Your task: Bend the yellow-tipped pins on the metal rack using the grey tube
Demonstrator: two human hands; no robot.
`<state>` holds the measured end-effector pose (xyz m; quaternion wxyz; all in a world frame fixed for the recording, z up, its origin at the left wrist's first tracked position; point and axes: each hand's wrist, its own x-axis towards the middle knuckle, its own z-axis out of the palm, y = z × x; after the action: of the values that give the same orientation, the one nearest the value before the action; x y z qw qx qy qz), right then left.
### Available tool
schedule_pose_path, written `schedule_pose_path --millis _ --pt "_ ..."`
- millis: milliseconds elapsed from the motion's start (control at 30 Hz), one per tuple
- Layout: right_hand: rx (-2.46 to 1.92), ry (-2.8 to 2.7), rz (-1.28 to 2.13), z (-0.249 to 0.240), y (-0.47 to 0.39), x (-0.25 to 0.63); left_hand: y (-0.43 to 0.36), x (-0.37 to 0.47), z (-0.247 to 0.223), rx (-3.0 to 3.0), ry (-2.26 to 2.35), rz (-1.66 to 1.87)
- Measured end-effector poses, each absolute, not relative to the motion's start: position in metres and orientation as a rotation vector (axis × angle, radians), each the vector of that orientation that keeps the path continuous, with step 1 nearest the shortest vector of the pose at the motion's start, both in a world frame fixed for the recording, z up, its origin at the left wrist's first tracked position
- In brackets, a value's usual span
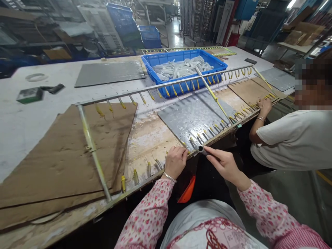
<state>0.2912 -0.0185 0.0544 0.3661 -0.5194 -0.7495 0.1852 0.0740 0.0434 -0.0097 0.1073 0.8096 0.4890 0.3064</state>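
Note:
A long metal rack frame (pixel 141 90), spotted with yellow, lies across the table with rows of small yellow-coated hooks (pixel 135 176) along both long rails. My left hand (pixel 176 160) is closed at the near rail, fingers curled down by the hooks; what its fingertips grip is hidden. Just right of it, my right hand (pixel 225 165) pinches a short grey tube (pixel 201 149) between thumb and fingers. Its dark round open end points up toward me, close to the near rail. Several near-rail hooks to the left stand bare of the hands.
A blue plastic crate (pixel 225 65) of clear-looking pieces (pixel 178 68) stands behind the frame. Beneath the frame are cardboard (pixel 62 148) and a grey sheet (pixel 192 110). A co-worker's hand (pixel 265 105) works at the frame's right end. Something orange (pixel 186 191) hangs below the table edge.

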Motion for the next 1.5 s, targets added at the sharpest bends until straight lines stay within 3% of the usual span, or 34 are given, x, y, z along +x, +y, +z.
schedule_pose_path --millis 467,600,800,1067,1300,1500 --pt "-1.237 -1.810 0.416 0.044 -0.019 0.295 0.043 0.074 -0.011 2.394 1.467 0.901" --pt "-1.319 -1.840 0.530 0.026 -0.017 0.293 0.043 0.074 -0.010 2.403 1.453 0.903" --pt "-1.356 -1.420 0.626 0.018 -0.010 0.298 0.042 0.067 -0.011 2.270 1.392 1.046" --pt "-1.412 -1.273 0.780 0.006 -0.015 0.300 0.043 0.067 -0.015 2.006 1.863 1.346" --pt "-1.436 -1.243 0.851 -0.004 -0.018 0.297 0.048 0.080 -0.005 2.272 1.795 0.846" --pt "-1.430 -1.198 0.830 -0.007 -0.018 0.295 0.054 0.097 -0.010 2.177 1.674 0.929"
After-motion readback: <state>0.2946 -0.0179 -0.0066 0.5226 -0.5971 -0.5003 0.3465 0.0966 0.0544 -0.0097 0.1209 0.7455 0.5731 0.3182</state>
